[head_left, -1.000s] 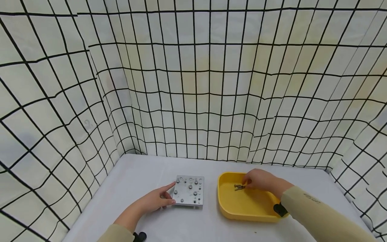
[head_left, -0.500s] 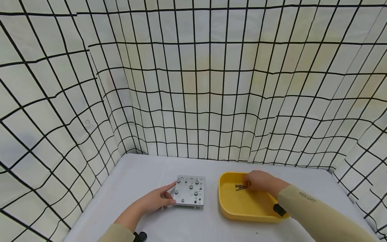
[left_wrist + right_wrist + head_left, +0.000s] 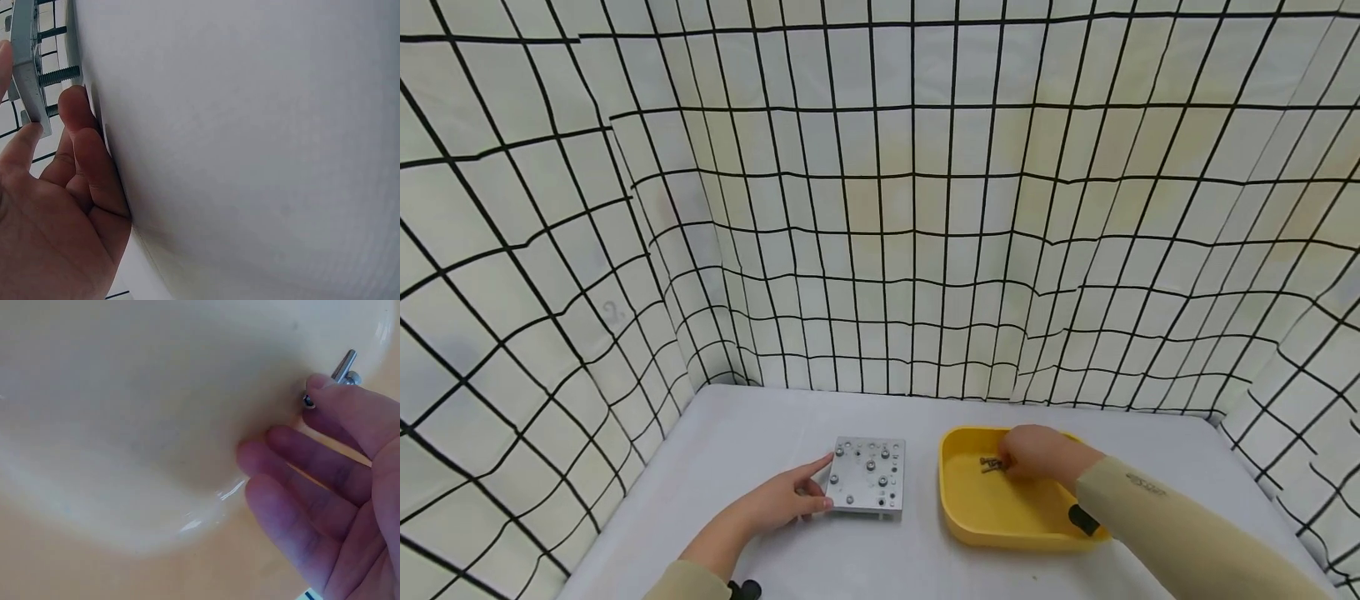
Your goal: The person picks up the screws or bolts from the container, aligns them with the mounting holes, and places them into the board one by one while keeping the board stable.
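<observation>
My left hand (image 3: 778, 500) holds the left edge of a square silver metal plate (image 3: 857, 483) on the table, thumb at its near-left corner and index finger further up the side. Several screws stand in the plate; in the left wrist view, threaded screw ends (image 3: 60, 75) poke out beneath it. My right hand (image 3: 1041, 452) reaches into the yellow tray (image 3: 1000, 540), over a small heap of loose screws (image 3: 988, 464). In the right wrist view, thumb and index finger pinch a screw whose socket head (image 3: 309, 400) shows by the thumb tip; another screw (image 3: 344, 365) lies beyond.
A white cloth covers the table (image 3: 820, 567). White walls with a black grid (image 3: 895, 250) rise behind it and at both sides. Dark wrist devices (image 3: 1082, 520) sit under both sleeves. A tiny dark speck lies before the tray.
My right hand has shifted slightly left and down in the tray, covering more of the loose screws. The left hand and the plate stay put; the view has turned a little.
</observation>
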Action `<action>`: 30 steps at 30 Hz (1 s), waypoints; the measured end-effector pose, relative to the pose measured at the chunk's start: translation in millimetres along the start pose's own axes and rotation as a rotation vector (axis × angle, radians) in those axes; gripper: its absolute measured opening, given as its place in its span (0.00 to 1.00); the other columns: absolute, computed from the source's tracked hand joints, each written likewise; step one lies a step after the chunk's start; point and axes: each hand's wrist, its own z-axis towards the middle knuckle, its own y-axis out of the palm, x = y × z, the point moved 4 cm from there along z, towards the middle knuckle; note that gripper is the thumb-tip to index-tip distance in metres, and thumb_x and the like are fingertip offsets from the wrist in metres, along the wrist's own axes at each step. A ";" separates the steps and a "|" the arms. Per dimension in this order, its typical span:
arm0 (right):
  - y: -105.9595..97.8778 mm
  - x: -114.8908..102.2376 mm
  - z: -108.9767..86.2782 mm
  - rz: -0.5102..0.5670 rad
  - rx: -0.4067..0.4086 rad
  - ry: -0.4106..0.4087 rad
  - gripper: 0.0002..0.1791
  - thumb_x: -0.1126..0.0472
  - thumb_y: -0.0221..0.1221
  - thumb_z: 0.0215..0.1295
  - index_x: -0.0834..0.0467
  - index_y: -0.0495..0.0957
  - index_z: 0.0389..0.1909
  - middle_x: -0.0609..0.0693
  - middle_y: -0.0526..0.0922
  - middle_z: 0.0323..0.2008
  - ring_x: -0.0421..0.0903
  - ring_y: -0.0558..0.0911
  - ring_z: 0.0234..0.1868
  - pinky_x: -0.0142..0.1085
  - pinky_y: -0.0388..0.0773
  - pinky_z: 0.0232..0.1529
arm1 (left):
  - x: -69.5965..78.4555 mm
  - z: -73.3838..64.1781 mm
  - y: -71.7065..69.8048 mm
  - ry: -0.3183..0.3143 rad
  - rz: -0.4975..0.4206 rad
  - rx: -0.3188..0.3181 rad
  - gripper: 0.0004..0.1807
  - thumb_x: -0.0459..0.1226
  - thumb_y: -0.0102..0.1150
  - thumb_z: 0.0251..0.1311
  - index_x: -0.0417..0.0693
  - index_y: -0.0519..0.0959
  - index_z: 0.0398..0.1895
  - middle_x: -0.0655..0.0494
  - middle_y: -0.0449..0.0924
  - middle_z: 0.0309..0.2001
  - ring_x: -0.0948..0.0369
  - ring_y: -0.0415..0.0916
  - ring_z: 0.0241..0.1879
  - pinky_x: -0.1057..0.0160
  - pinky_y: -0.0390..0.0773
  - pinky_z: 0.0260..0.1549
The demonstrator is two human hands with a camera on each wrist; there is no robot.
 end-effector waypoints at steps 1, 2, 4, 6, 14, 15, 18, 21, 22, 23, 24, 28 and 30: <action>-1.2 -0.8 0.9 -0.007 0.002 -0.002 0.14 0.60 0.68 0.59 0.50 0.74 0.20 0.41 0.70 0.21 0.42 0.68 0.26 0.39 0.67 0.35 | 0.0 -0.2 -0.5 0.001 -0.001 0.003 0.45 0.49 0.69 0.58 0.52 0.59 0.77 0.56 0.78 0.37 0.58 0.74 0.31 0.60 0.73 0.31; -2.5 -1.6 1.4 -0.011 0.004 -0.007 0.14 0.60 0.68 0.59 0.50 0.73 0.20 0.42 0.70 0.20 0.42 0.68 0.26 0.39 0.67 0.34 | 0.0 -0.2 -0.9 0.002 -0.002 0.005 0.45 0.49 0.69 0.58 0.52 0.59 0.77 0.56 0.78 0.37 0.58 0.74 0.31 0.60 0.73 0.31; -3.0 -2.0 1.9 -0.016 -0.001 -0.004 0.15 0.60 0.68 0.60 0.50 0.72 0.20 0.42 0.69 0.20 0.41 0.68 0.25 0.38 0.66 0.34 | -0.2 0.2 -1.1 0.004 -0.004 0.006 0.45 0.49 0.69 0.58 0.52 0.59 0.77 0.56 0.78 0.37 0.59 0.74 0.32 0.60 0.73 0.32; -2.8 -2.6 0.9 -0.018 -0.010 -0.011 0.15 0.61 0.67 0.61 0.51 0.71 0.20 0.42 0.68 0.20 0.41 0.67 0.25 0.38 0.65 0.33 | -0.3 1.0 -0.7 0.007 -0.007 0.001 0.45 0.50 0.69 0.58 0.53 0.59 0.77 0.56 0.78 0.37 0.58 0.74 0.32 0.60 0.73 0.32; -0.3 -1.8 -2.7 -0.010 -0.018 -0.001 0.15 0.67 0.64 0.59 0.52 0.70 0.19 0.43 0.64 0.19 0.41 0.66 0.25 0.38 0.64 0.34 | -2.0 2.7 -0.1 0.004 -0.005 -0.003 0.46 0.50 0.70 0.57 0.54 0.59 0.77 0.57 0.78 0.37 0.59 0.74 0.32 0.59 0.72 0.33; -0.6 -1.6 -2.7 -0.005 -0.015 -0.002 0.15 0.67 0.65 0.59 0.52 0.70 0.19 0.43 0.65 0.19 0.42 0.66 0.25 0.39 0.64 0.34 | -2.3 2.4 -0.1 0.004 -0.004 -0.004 0.46 0.50 0.70 0.57 0.54 0.59 0.77 0.57 0.78 0.37 0.59 0.74 0.32 0.59 0.72 0.32; -3.3 0.4 -4.0 0.038 -0.009 0.020 0.14 0.67 0.66 0.57 0.52 0.72 0.22 0.43 0.68 0.21 0.42 0.68 0.28 0.39 0.66 0.35 | -2.1 1.8 -0.1 0.003 -0.002 -0.006 0.46 0.50 0.69 0.58 0.53 0.59 0.77 0.56 0.78 0.38 0.59 0.74 0.32 0.60 0.72 0.32; -8.9 1.3 -6.2 0.117 0.011 0.024 0.11 0.68 0.68 0.57 0.53 0.74 0.26 0.44 0.72 0.24 0.44 0.70 0.29 0.40 0.68 0.35 | -2.0 0.7 -0.8 -0.002 -0.001 0.001 0.45 0.49 0.69 0.58 0.53 0.59 0.77 0.56 0.77 0.37 0.59 0.74 0.32 0.60 0.72 0.32; -10.7 1.6 -7.1 0.137 0.018 0.026 0.11 0.67 0.67 0.57 0.52 0.74 0.27 0.43 0.72 0.24 0.43 0.71 0.30 0.39 0.69 0.34 | -1.9 0.4 -1.0 -0.002 0.001 0.002 0.45 0.49 0.69 0.58 0.52 0.59 0.77 0.56 0.77 0.37 0.59 0.74 0.32 0.60 0.72 0.32; -12.5 2.0 -8.0 0.157 0.025 0.023 0.11 0.67 0.67 0.58 0.51 0.75 0.27 0.43 0.73 0.25 0.43 0.72 0.29 0.38 0.70 0.33 | -1.9 0.4 -1.2 -0.002 0.001 0.005 0.45 0.49 0.69 0.58 0.52 0.59 0.77 0.56 0.77 0.37 0.59 0.74 0.31 0.60 0.72 0.32; -14.0 2.3 -9.0 0.175 0.029 0.018 0.11 0.67 0.66 0.59 0.51 0.75 0.28 0.42 0.74 0.25 0.42 0.73 0.29 0.38 0.72 0.32 | -1.9 0.6 -1.3 -0.001 0.002 0.006 0.45 0.49 0.69 0.58 0.52 0.60 0.77 0.56 0.77 0.37 0.59 0.74 0.31 0.60 0.72 0.32; -18.1 4.9 -13.2 0.228 0.044 -0.015 0.09 0.65 0.65 0.62 0.49 0.77 0.28 0.40 0.77 0.26 0.40 0.75 0.26 0.35 0.74 0.27 | -2.5 2.4 -0.7 0.010 0.003 -0.002 0.45 0.49 0.69 0.58 0.52 0.59 0.77 0.56 0.78 0.37 0.59 0.74 0.31 0.61 0.72 0.31; -19.4 7.1 -15.3 0.246 0.052 -0.030 0.06 0.64 0.65 0.63 0.50 0.80 0.29 0.39 0.79 0.27 0.39 0.76 0.27 0.35 0.75 0.29 | -3.0 3.3 -0.2 0.015 0.004 -0.003 0.45 0.49 0.69 0.58 0.52 0.59 0.77 0.56 0.78 0.38 0.59 0.74 0.31 0.61 0.72 0.31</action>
